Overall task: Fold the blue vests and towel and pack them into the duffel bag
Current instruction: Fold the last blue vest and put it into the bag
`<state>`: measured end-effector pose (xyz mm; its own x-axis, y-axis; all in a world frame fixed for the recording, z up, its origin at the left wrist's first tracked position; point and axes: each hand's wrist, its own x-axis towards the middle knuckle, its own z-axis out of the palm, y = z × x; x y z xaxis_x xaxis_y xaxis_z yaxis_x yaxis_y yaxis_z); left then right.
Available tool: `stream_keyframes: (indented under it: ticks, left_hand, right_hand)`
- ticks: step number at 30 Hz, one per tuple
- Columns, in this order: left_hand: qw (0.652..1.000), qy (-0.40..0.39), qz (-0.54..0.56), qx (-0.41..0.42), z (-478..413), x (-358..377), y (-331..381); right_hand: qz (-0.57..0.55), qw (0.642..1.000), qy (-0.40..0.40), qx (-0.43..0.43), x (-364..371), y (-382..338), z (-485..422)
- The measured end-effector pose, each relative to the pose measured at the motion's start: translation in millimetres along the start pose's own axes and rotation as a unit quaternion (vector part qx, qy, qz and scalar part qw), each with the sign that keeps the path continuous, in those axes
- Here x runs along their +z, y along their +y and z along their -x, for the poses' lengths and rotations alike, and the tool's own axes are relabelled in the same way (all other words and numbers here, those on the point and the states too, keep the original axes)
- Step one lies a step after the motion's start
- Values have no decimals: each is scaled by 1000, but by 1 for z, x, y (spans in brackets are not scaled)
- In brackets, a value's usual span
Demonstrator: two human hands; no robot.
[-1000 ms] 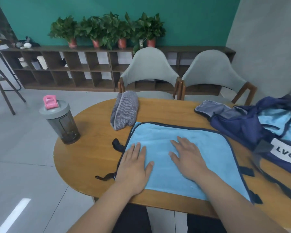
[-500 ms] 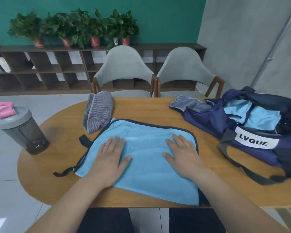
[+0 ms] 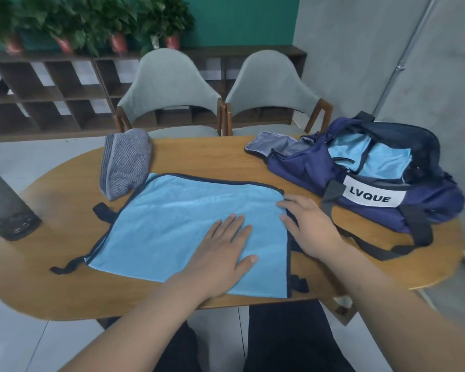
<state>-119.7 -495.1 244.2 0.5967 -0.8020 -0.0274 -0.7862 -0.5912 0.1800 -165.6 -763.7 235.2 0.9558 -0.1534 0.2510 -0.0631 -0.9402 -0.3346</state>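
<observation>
A light blue vest (image 3: 177, 226) with dark navy trim and black straps lies flat on the wooden table (image 3: 65, 285). My left hand (image 3: 223, 261) presses flat on its near right part, fingers spread. My right hand (image 3: 310, 226) rests on the vest's right edge, fingers straight, at the navy trim. The navy duffel bag (image 3: 373, 183), marked LVQUE, lies open at the right with light blue fabric (image 3: 368, 157) inside. A rolled grey striped towel (image 3: 124, 162) sits at the far left of the vest.
A grey shaker bottle (image 3: 3, 208) stands at the table's left edge. Two grey chairs (image 3: 169, 95) face the far side. The bag's black strap (image 3: 387, 251) trails over the table near my right hand. Shelves and potted plants line the back wall.
Both hands slid rightward across the vest: the left from its left part to the right of centre, the right out to the vest's right edge. The view also turned right.
</observation>
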Motion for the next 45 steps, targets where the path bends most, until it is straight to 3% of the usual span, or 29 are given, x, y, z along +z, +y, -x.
stream_keyframes:
  ticks: [4, 6, 9, 13, 19, 24, 28, 38, 45]
  left_hand:
    - [991, 13, 91, 98, 5, -4, 42]
    - [989, -11, 57, 136, 7, 7, 53]
    - [990, -28, -10, 140, 7, 16, 51]
    - [990, -36, 7, 137, 11, 10, 54]
    - [985, 76, -75, 135, 20, 29, 77]
    - [974, 179, -88, 105, 25, 40, 84]
    - [969, 200, -86, 116, 31, 39, 81]
    - [976, 150, -30, 156, 26, 23, 76]
    - [976, 152, 140, 62, 29, 9, 93]
  right_hand:
    - [14, 1000, 11, 0, 3, 3, 10]
    - [45, 999, 12, -7, 4, 4, 14]
    - [88, 996, 20, -8, 2, 6, 18]
    - [116, 992, 47, 8, -6, 1, 13]
    - [64, 996, -3, 61, -15, -9, -35]
    - [138, 984, -86, 69, -2, -14, -68]
    - [172, 979, -76, 79, 7, -13, -75]
    - [58, 987, -36, 147, 0, -10, -72]
    - [-148, 968, 37, 199, -41, -6, -69]
